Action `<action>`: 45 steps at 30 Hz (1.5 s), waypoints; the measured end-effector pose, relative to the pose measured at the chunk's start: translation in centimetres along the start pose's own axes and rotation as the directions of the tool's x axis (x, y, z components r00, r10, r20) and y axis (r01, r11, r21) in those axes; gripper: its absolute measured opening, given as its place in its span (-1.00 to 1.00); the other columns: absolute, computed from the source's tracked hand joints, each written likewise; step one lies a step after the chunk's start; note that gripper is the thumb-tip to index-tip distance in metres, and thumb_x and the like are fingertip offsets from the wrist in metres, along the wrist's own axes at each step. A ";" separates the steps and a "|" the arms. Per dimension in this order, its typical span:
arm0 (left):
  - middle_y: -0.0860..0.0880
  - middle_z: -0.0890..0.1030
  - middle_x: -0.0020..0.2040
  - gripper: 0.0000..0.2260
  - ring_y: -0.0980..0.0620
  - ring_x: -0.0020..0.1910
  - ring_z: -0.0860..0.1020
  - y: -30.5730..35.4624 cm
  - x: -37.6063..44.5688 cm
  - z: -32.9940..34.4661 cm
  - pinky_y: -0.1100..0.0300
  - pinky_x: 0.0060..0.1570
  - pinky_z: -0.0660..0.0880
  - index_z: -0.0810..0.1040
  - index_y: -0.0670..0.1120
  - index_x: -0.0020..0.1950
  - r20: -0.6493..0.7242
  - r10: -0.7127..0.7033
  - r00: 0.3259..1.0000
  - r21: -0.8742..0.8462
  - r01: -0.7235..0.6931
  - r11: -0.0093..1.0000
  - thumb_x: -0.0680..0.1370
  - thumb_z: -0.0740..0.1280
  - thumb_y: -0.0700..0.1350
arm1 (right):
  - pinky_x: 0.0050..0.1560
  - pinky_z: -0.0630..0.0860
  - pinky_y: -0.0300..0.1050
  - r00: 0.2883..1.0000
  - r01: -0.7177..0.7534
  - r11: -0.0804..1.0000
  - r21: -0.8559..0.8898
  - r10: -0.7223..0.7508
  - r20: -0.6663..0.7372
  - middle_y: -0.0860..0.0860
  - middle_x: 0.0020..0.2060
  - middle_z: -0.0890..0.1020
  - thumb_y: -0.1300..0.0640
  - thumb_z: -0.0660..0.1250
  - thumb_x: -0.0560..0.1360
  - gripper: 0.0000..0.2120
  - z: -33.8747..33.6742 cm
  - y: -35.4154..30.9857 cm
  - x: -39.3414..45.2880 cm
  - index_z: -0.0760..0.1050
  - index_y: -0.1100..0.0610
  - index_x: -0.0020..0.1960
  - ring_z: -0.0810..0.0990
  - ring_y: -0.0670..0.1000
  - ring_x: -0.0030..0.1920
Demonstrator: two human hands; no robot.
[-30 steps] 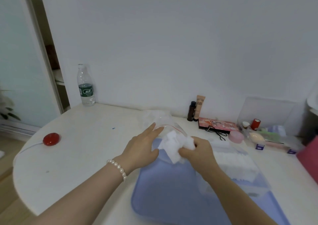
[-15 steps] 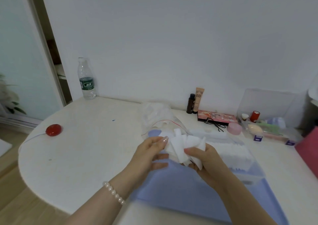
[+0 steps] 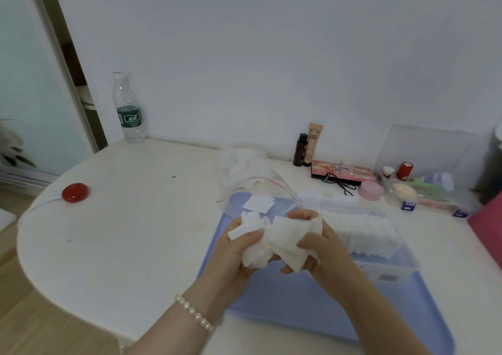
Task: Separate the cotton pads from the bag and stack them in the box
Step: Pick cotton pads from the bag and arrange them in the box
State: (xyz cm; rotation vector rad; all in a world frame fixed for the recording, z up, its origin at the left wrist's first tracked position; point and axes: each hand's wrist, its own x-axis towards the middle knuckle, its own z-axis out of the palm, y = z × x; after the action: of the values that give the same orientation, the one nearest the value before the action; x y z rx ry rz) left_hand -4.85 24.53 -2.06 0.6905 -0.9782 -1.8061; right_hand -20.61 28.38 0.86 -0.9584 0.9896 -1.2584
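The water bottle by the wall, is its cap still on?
No, the water bottle stands upright with an open neck and no cap on it.

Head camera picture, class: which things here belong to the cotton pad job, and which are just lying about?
Belonging to the job:
- bunch of cotton pads, gripped by the left hand and right hand
- zip bag
- clear box with stacked pads
- blue tray

Just lying about:
- water bottle
- red button
- BB tube
- palette
- pink jar
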 end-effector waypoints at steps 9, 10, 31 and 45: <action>-0.17 0.54 -0.26 -0.71 0.00 -0.43 0.51 -0.9 0.3 -0.3 0.29 -0.47 0.37 0.48 -0.20 -0.03 -0.150 0.018 0.989 0.022 -0.015 1.000 0.26 0.34 -0.28 | -0.40 0.46 -0.17 0.974 0.035 0.958 -0.285 -0.096 -0.203 0.04 -0.33 0.51 0.48 0.34 0.35 -0.77 -0.2 -0.5 0.6 0.47 0.17 -0.17 0.51 -0.02 -0.34; -0.20 0.53 -0.25 -0.69 -0.01 -0.44 0.51 -1.0 0.4 -0.3 0.29 -0.51 0.37 0.47 -0.21 -0.02 -0.156 0.023 0.987 0.041 -0.017 0.999 0.25 0.35 -0.28 | -0.42 0.45 -0.18 0.969 0.046 0.957 -0.287 -0.113 -0.221 0.04 -0.36 0.51 0.48 0.35 0.35 -0.78 -0.4 -0.6 0.5 0.48 0.18 -0.20 0.50 -0.03 -0.36; -0.16 0.57 -0.03 -0.60 -0.08 -0.13 0.57 -1.8 1.4 0.2 0.10 -0.27 0.53 0.52 -0.11 0.03 -0.233 0.066 0.970 0.179 -0.024 0.984 0.20 0.41 -0.25 | -0.29 0.57 0.04 0.854 0.117 0.953 -0.279 -0.240 -0.462 0.10 -0.33 0.53 0.42 0.37 0.37 -0.78 -0.9 -1.2 0.8 0.46 0.14 -0.31 0.53 0.09 -0.25; 0.04 0.46 0.12 -0.51 0.01 0.13 0.46 -2.3 0.3 0.7 0.31 -0.01 0.33 0.39 -0.06 0.29 -0.016 0.300 0.954 0.916 -0.107 0.388 0.38 0.40 -0.09 | -0.44 0.47 -0.22 0.870 0.119 0.939 -0.321 -0.255 -0.423 0.03 -0.34 0.59 0.40 0.40 0.36 -0.81 0.1 -1.8 1.0 0.56 0.16 -0.32 0.52 0.00 -0.32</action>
State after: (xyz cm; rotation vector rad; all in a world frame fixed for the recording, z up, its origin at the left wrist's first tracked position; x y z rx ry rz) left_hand -6.60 25.00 -3.66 1.2948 -1.8550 -0.8036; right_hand -20.98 27.29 2.53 -1.0179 1.5117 -1.5810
